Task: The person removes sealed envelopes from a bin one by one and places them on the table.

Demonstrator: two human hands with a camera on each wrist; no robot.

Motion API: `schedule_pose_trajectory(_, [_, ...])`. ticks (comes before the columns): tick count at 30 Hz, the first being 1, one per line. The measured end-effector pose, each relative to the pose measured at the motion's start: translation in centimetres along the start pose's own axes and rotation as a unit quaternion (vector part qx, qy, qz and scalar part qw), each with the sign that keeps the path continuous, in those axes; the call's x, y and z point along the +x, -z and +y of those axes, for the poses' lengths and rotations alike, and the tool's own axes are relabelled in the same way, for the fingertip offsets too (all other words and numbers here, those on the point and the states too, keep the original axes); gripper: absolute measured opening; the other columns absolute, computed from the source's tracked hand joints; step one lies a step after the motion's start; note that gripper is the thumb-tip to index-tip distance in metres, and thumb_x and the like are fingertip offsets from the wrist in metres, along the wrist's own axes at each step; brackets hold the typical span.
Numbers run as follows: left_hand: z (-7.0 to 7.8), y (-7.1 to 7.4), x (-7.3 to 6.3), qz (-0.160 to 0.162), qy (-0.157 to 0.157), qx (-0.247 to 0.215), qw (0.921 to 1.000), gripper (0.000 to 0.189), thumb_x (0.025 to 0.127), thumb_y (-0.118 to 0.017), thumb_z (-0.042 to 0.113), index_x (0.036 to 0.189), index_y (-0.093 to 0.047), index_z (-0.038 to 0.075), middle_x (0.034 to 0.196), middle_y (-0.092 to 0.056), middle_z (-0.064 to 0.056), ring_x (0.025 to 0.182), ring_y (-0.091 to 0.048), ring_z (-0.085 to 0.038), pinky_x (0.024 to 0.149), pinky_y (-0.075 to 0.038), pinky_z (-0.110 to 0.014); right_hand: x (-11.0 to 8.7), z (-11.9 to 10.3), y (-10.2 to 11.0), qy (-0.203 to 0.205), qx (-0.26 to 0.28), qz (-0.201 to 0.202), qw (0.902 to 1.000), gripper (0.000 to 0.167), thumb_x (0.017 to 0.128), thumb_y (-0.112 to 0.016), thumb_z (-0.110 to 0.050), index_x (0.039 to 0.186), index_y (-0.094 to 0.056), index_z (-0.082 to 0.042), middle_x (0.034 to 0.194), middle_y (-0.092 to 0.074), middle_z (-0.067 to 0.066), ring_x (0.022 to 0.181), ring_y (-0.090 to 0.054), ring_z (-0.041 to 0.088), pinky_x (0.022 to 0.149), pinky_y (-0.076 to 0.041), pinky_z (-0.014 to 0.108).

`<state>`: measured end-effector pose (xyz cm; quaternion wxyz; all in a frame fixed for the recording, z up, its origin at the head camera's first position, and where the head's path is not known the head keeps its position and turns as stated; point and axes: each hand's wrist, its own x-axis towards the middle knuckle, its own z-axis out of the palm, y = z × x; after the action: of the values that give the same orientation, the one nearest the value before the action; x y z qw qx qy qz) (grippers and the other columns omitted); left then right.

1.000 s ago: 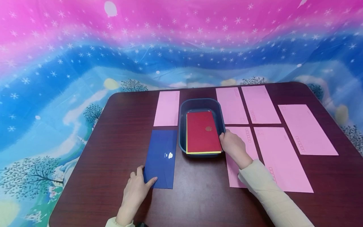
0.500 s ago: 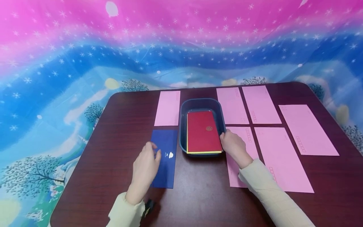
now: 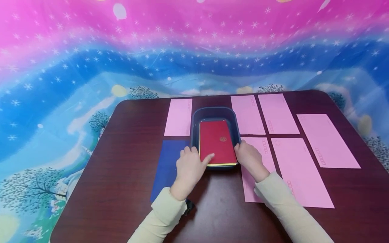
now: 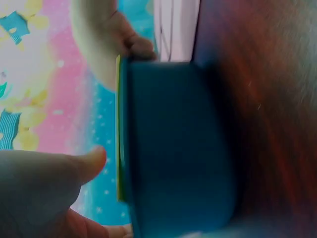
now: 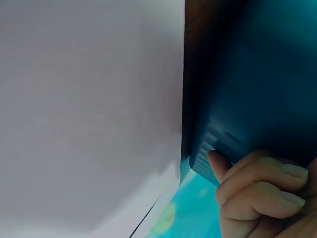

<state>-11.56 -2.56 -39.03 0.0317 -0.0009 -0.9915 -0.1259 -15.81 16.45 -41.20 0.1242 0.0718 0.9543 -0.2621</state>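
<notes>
On either side of the dark tray point(image 3: 214, 113), left hand point(image 3: 190, 167) spread, right hand point(image 3: 250, 156) pinching its rim.

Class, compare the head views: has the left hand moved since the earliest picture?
Yes. Judged against the blue envelope, the left hand has moved right and forward, from the envelope's left edge to the left side of the tray.

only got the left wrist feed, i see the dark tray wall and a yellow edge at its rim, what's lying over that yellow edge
Observer: A red envelope with a round gold emblem lies over it.
Operator: ok and what's on the table to the left of the tray, nearest the left hand
Observer: A blue envelope, partly hidden by the left hand.
Operator: how many pink ones right of the tray
Observer: Five pink envelopes.
</notes>
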Motion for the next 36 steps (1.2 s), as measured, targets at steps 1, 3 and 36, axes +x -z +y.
schedule_pose_trajectory(1, [0.3,-0.2,-0.1,-0.011,0.004,0.008,0.9999,0.066,0.082,-0.057,0.064,0.097,-0.06,0.0,0.09,-0.057,-0.014,0.083,-0.055,-0.024,0.061,-0.055,-0.035,0.0,0.0,0.0,-0.001,0.0,-0.001,1.0,0.038,0.099,-0.031,-0.025,0.104,-0.052,0.007,0.074,-0.054,0.015,0.068,-0.054,0.028,0.056,-0.038,0.034])
schedule_pose_trajectory(3, [0.6,-0.4,-0.2,-0.018,0.01,0.019,0.9996,0.07,0.08,-0.057,0.067,0.098,-0.062,-0.001,0.091,-0.056,-0.015,0.083,-0.054,-0.023,0.06,-0.055,-0.034,0.0,-0.1,0.0,-0.002,-0.001,-0.002,1.0,0.038,0.099,-0.032,-0.025,0.105,-0.052,0.007,0.074,-0.055,0.016,0.068,-0.054,0.028,0.056,-0.039,0.034])
schedule_pose_trajectory(36, [-1.7,0.4,0.4,-0.019,0.073,-0.445,0.8923,0.037,0.096,-0.051,0.021,0.128,-0.045,0.003,0.063,-0.061,-0.014,0.049,-0.059,-0.027,0.047,-0.045,-0.026,-0.1,0.0,0.0,0.002,0.004,-0.002,1.0,0.039,0.099,-0.031,-0.024,0.107,-0.052,0.008,0.073,-0.053,0.016,0.065,-0.052,0.027,0.053,-0.037,0.033])
